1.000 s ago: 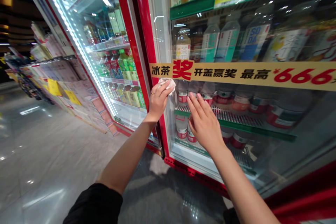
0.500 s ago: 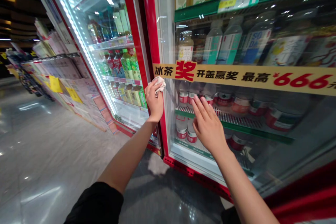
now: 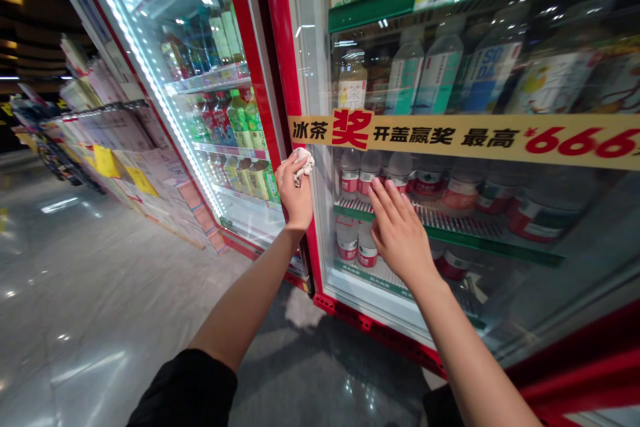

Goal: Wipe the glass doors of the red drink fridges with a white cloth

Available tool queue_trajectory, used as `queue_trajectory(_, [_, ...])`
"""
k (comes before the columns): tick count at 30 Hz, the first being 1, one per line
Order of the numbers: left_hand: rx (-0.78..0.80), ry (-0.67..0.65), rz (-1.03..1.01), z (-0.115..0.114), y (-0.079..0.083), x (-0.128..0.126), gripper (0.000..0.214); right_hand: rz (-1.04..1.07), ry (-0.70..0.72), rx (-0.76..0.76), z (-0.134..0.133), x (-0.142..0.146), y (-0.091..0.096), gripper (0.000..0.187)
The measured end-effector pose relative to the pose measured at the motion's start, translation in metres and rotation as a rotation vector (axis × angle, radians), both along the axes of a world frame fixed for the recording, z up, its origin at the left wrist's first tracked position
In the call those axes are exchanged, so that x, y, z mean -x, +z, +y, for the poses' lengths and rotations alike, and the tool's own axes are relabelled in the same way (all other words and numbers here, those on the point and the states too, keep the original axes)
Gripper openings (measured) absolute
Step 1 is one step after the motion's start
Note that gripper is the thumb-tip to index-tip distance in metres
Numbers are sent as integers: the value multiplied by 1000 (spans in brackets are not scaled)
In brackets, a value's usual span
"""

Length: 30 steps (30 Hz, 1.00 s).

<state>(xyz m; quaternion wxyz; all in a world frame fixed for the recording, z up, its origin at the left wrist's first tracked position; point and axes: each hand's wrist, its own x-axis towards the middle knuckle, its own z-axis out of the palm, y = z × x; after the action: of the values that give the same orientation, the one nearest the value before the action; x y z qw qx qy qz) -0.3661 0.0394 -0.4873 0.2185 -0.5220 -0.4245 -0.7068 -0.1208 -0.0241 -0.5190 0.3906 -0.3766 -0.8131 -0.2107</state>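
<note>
My left hand [image 3: 295, 190] is closed around a crumpled whitish cloth [image 3: 305, 165] at the red frame [image 3: 283, 33] of a glass-doored drinks fridge. Just below the left end of a yellow banner strip [image 3: 415, 135], the cloth lies against the door's edge. My right hand [image 3: 400, 227] is in front of the glass door [image 3: 310, 40], its fingers stretched out and holding nothing. Whether its fingertips touch the glass I cannot tell. Behind the glass, bottles with red labels [image 3: 430, 180] stand on green-edged shelves near that hand.
A second lit fridge [image 3: 200, 80] with bottles stands to the left. Beyond it are stacked cartons [image 3: 165, 187] with yellow tags. Shiny grey floor [image 3: 100, 293] runs along the front, and the fridge's red base [image 3: 375, 330] is low down.
The view has shifted slightly, with the banner sitting a little higher. Both hands keep nearly the same places on the fridge, and the cloth is still in the left hand.
</note>
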Motion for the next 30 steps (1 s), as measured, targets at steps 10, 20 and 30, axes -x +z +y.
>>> queue_trajectory(10, [-27,-19,242,7,24,-9,36,1,-2,0,-2,1,1,100])
queue_trajectory(20, [-12,-9,233,-5,-9,-39,32,17,25,-2,-6,-2,0,96])
queue_trajectory(30, [-25,-50,207,-7,9,-48,35,62,-14,-53,-14,-16,11,96])
